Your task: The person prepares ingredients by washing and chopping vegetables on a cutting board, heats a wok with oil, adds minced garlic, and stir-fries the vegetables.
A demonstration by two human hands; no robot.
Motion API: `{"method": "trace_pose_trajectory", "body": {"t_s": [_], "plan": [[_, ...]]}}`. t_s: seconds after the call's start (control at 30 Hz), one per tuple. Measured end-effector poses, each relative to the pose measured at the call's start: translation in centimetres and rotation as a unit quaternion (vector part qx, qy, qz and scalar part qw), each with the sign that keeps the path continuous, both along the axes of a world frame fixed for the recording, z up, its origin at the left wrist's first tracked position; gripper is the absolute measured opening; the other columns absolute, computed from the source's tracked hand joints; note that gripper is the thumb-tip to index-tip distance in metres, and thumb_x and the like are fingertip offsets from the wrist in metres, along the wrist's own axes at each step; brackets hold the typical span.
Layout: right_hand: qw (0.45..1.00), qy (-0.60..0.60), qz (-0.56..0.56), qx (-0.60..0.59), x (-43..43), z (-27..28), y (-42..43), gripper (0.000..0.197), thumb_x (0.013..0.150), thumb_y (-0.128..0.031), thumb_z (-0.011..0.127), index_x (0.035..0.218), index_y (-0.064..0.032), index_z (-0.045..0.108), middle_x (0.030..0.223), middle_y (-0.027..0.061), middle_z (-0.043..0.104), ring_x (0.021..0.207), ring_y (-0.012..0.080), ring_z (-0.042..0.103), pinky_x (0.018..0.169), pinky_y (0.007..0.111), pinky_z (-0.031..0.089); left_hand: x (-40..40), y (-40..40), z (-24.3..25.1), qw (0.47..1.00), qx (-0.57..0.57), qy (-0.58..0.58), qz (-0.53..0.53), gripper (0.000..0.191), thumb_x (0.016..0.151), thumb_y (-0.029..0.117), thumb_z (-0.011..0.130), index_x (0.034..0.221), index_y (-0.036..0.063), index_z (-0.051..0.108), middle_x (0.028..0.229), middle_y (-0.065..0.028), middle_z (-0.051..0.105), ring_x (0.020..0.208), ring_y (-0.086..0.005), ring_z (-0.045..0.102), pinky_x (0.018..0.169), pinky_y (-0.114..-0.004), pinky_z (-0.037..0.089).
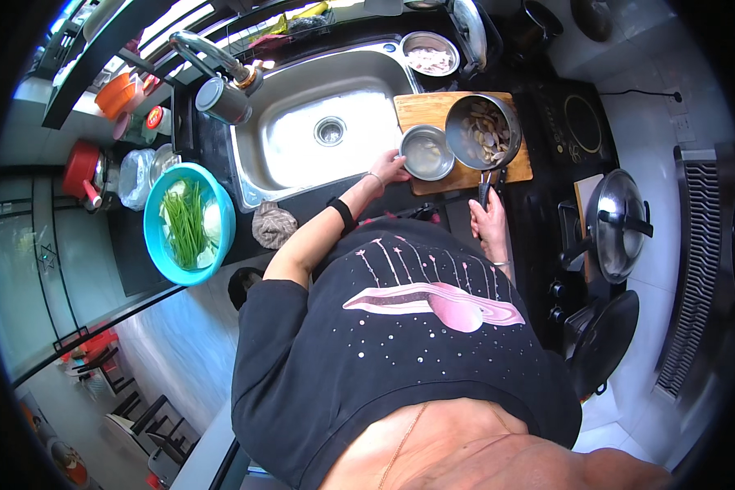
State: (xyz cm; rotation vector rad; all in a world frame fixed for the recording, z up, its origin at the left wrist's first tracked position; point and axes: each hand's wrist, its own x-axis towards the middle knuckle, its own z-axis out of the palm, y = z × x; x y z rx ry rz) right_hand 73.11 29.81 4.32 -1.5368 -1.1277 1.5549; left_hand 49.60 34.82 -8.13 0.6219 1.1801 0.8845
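Observation:
A small round metal bowl (427,152) with cloudy liquid and a few pale pieces in it stands at the left of a wooden cutting board (421,105). My left hand (392,167) touches its left rim with the fingers. Beside it, on the board's right part, a metal saucepan (483,131) holds many clams or similar shellfish. My right hand (489,222) is at the black handle of the saucepan, closed around its lower end. A metal bowl of pale chopped food (429,54) is behind the board.
The steel sink (269,131) with its faucet (211,52) lies left of the board. A turquoise basin (228,214) holds green stalks and white vegetables. A crumpled cloth (274,225) is on the front edge. An induction cooker (579,122) and a lidded wok (616,226) stand at the right.

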Motion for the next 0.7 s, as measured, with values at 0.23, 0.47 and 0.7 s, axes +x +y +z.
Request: {"method": "trace_pose_trajectory", "body": {"t_s": [0.23, 0.47, 0.7], "plan": [[0.998, -0.051, -0.01, 0.023, -0.2, -1.6, -0.6, 0.043, 0.079, -0.005, 0.054, 0.12, -0.0059, 0.038, 0.051, -0.0035, 0.038, 0.034, 0.004, 0.034, 0.028, 0.02, 0.027, -0.3, 0.0, 0.7, 0.999, -0.019, 0.028, 0.01, 0.034, 0.087, 0.008, 0.046, 0.12, -0.0001, 0.043, 0.082, -0.0115, 0.061, 0.066, -0.0141, 0.061, 0.059, -0.022, 0.052], [0.994, -0.102, -0.014, 0.023, -0.5, -1.8, -0.9, 0.047, 0.077, -0.007, 0.056, 0.122, -0.0082, 0.04, 0.051, -0.003, 0.042, 0.036, 0.0046, 0.037, 0.03, 0.02, 0.029, 0.0, -0.3, -0.6, 0.969, 0.079, 0.233, 0.016, 0.04, 0.077, 0.002, 0.051, 0.117, 0.0005, 0.046, 0.082, -0.0141, 0.06, 0.063, -0.0199, 0.06, 0.061, -0.028, 0.051], [0.988, -0.148, -0.016, 0.035, -0.8, -1.9, -0.8, 0.047, 0.076, -0.007, 0.057, 0.121, -0.0089, 0.042, 0.052, -0.0019, 0.045, 0.037, 0.0062, 0.041, 0.031, 0.022, 0.031, 1.9, -0.8, 2.5, 0.835, 0.343, 0.429, 0.031, 0.035, 0.069, 0.002, 0.053, 0.104, -0.0005, 0.052, 0.087, -0.0163, 0.049, 0.077, -0.0312, 0.053, 0.069, -0.036, 0.045]]}}
